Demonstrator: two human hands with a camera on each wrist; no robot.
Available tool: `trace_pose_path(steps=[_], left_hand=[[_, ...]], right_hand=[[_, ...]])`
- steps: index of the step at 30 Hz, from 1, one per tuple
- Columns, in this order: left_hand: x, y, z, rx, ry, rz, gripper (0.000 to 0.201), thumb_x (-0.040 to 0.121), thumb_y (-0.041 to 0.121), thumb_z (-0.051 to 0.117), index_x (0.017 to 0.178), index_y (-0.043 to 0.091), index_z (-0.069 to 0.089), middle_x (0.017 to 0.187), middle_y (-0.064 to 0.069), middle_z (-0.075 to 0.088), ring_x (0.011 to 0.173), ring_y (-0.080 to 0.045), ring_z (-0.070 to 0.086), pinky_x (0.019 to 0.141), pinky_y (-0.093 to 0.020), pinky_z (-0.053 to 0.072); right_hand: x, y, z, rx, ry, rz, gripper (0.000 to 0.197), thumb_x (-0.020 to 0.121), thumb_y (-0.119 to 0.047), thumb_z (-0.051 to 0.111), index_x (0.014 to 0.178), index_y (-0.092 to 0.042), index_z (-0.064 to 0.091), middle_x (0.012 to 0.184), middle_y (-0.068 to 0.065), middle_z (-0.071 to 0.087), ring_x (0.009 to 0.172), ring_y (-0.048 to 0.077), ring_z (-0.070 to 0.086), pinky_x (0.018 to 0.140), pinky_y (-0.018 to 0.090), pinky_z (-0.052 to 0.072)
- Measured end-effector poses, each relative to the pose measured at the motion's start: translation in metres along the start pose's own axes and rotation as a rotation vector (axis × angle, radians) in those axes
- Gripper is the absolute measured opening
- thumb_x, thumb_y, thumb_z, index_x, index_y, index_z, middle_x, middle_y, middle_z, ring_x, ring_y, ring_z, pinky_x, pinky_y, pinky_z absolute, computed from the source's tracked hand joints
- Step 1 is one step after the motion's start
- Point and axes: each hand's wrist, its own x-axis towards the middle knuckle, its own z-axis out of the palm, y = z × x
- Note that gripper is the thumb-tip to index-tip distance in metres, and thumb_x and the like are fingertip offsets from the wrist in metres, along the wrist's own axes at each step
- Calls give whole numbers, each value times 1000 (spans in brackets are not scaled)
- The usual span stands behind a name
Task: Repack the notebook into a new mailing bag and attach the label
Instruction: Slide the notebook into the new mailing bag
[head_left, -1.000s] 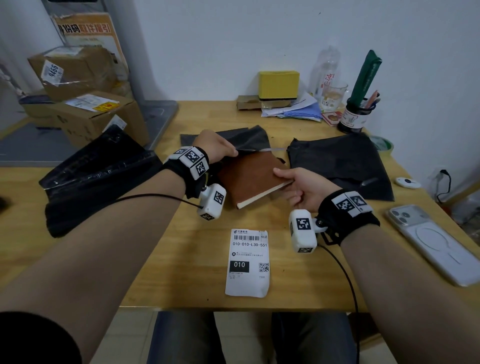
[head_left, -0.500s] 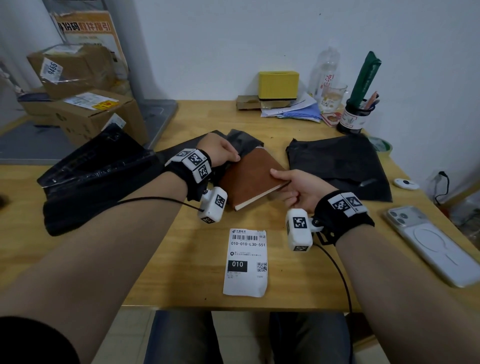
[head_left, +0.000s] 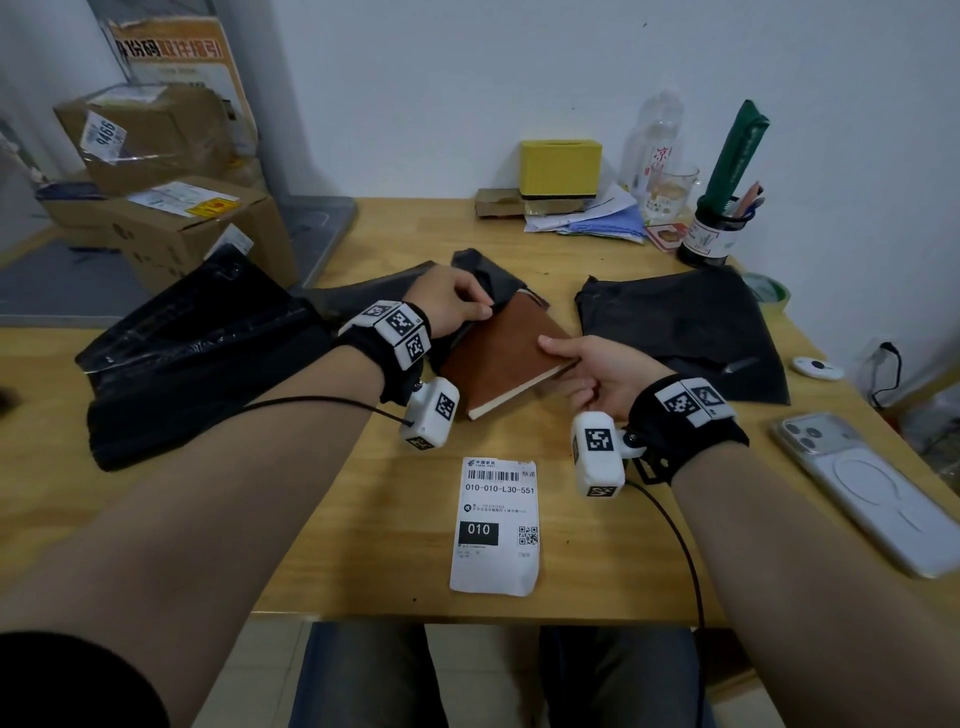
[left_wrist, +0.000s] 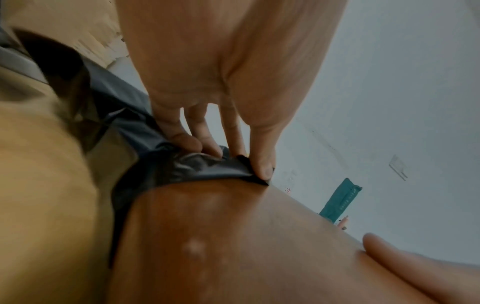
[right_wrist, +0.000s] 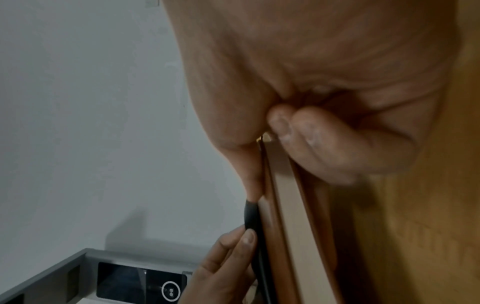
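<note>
Left hand (head_left: 451, 304) pinches the bag (head_left: 485, 274) mouth; right hand (head_left: 597, 371) grips the notebook (head_left: 506, 356), mid-bench, partly in. Best hold the mouth wide and slide straight, corners first.

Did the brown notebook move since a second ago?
Yes, a little. The brown notebook has slid up and left, farther into the dark bag and away from the white label, which stayed where it was on the table.
</note>
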Motion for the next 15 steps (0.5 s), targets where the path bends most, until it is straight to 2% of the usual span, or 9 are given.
trace_pose_path(steps=[2,6,9,11,13,15], left_hand=[[3,-2,2,39,-27,15,13,89,22,74,78,27,68,96,9,68,100,-12,63,91,-30,49],[0,-10,-1,54,-92,-16,12,90,22,73,82,29,67,117,4,69,111,-14,62,99,-38,50],[-5,-18,-5,85,-141,-66,14,87,17,75,87,30,70,124,3,66,118,-14,58,105,-37,45],[-6,-23,-7,80,-125,-101,17,85,12,77,91,28,73,122,3,65,116,-14,58,102,-34,46],[-9,-27,-12,73,-89,-122,18,84,9,78,95,23,75,110,5,66,108,-12,59,93,-28,47],[-12,-28,-18,54,-24,-157,16,83,10,79,90,23,75,97,8,68,101,-10,62,90,-26,48]], right_hand=[[1,1,1,-4,-3,10,27,97,-32,63,110,-12,51,87,2,58,35,4,25,32,15,22],[4,3,4,-21,9,24,22,99,-32,62,99,-12,54,64,-3,51,35,3,26,33,15,21],[0,0,12,-209,99,47,25,96,-35,66,106,-14,59,75,2,65,37,5,31,37,17,24],[-4,-7,16,-401,173,65,32,97,-41,65,115,-15,60,89,10,75,36,6,34,43,19,25],[-5,-17,17,-593,222,104,35,97,-47,62,111,-14,60,92,13,78,38,9,34,46,22,28],[-7,-29,15,-720,284,112,42,96,-49,63,106,-8,60,92,17,78,41,12,37,48,22,34]])
